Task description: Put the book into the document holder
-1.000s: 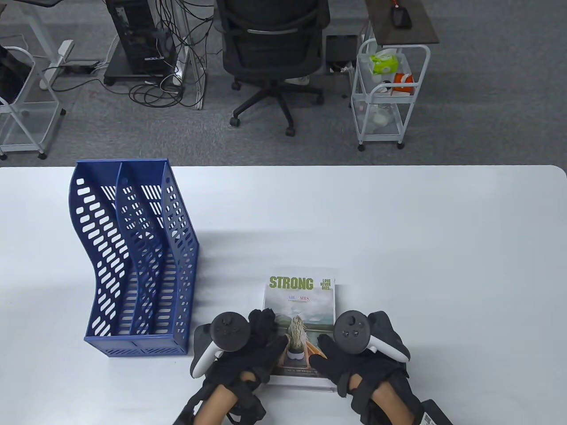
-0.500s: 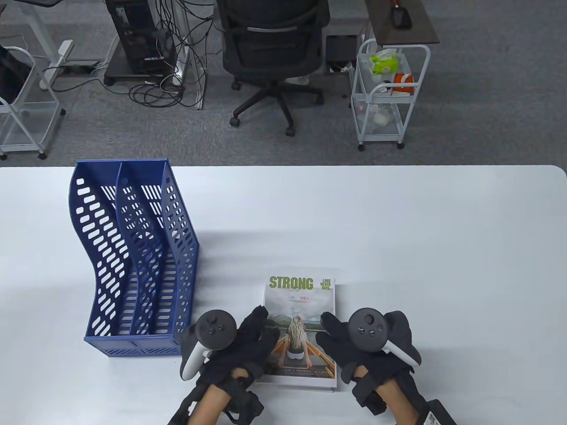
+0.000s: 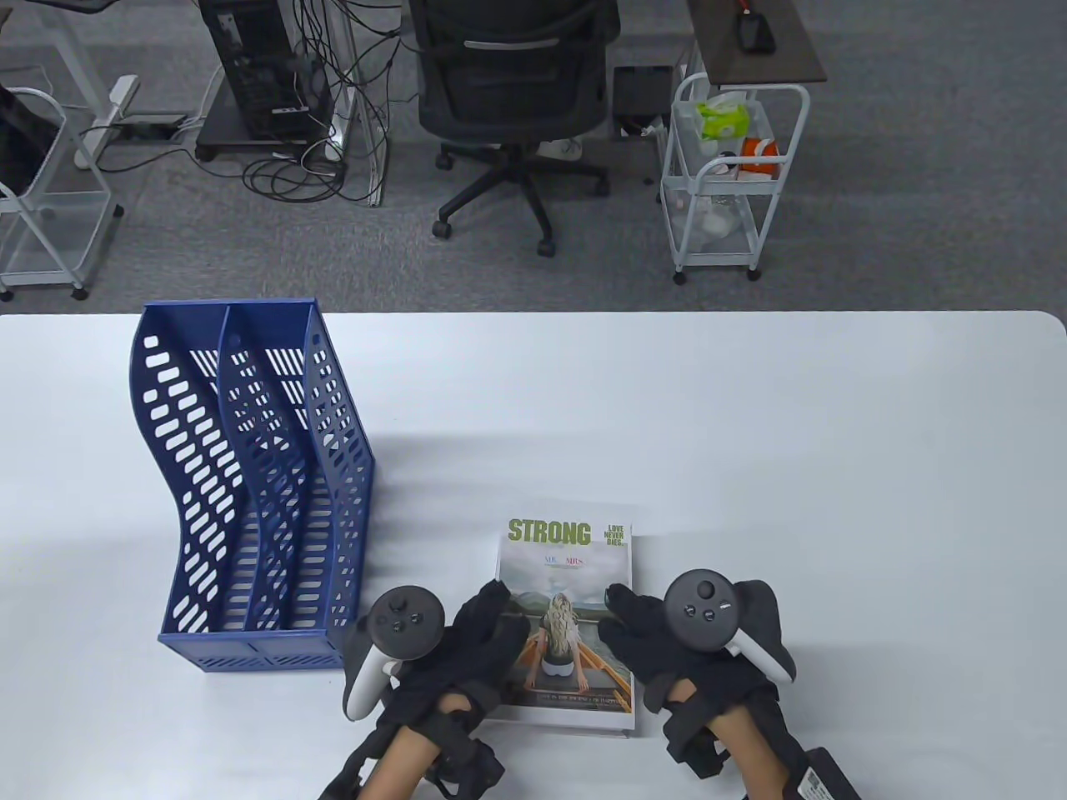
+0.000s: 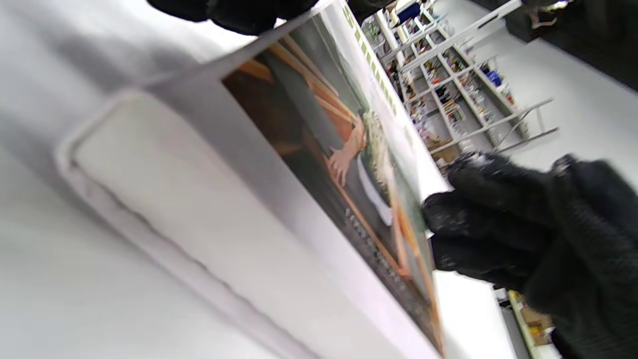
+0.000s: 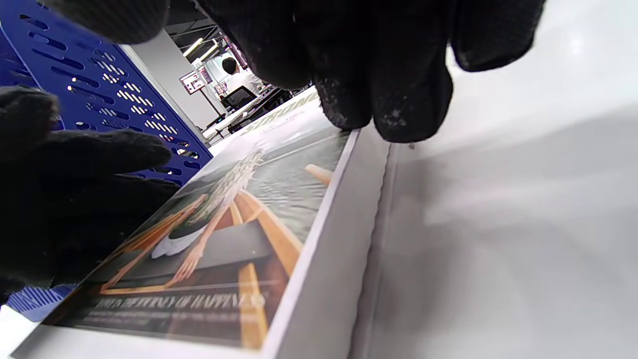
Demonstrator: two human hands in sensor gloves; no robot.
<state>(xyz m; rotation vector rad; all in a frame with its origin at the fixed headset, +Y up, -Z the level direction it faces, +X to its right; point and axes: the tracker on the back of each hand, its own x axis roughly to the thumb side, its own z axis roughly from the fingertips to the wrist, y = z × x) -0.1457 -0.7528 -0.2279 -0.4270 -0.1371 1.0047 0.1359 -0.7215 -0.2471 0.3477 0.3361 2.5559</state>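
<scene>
The white-edged paperback book with the green "STRONG" cover [image 3: 567,621], low in the frame on the white table [image 3: 750,467], is being gripped at both side edges by the gloved left hand [image 3: 467,646] and right hand [image 3: 667,637], fingers curled over the cover, presumably for lifting toward the blue perforated plastic document holder [image 3: 250,492] at left.

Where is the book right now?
In the table view the book lies flat on the table near its front edge, between the left hand and right hand, right of the blue holder.

open table [image 3: 750,433] right of holder [image 3: 250,492]

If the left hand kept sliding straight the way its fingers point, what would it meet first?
Probably the right hand: the left hand's fingers point right across the book cover toward it, though height is unclear.
</scene>
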